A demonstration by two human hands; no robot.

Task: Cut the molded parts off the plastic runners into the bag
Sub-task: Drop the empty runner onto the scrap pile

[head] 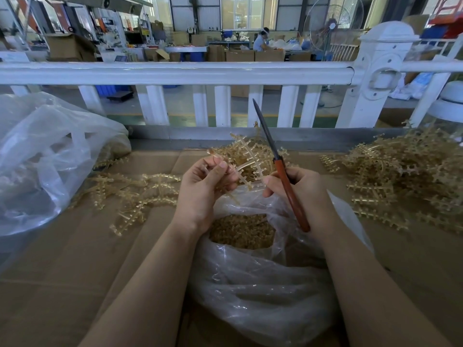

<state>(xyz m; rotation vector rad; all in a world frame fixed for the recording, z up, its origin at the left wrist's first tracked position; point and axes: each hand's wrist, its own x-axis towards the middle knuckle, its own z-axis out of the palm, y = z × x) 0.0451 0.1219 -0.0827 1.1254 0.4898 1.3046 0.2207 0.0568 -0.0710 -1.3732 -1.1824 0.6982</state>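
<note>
Head view, translucent amber runner [246, 169] (ribbed), crinkled clear bag [253, 291]

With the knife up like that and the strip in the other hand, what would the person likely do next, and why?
Probably bring the knife down onto the runner pinched in the left hand. The right hand holds the blade raised clear of it, small parts seem attached along the runner, and the open bag waits right below.

Both bare forearms reaching forward, left hand [203, 186] fingers pinched together, right hand [298, 194] apparently curled in a grip
</note>
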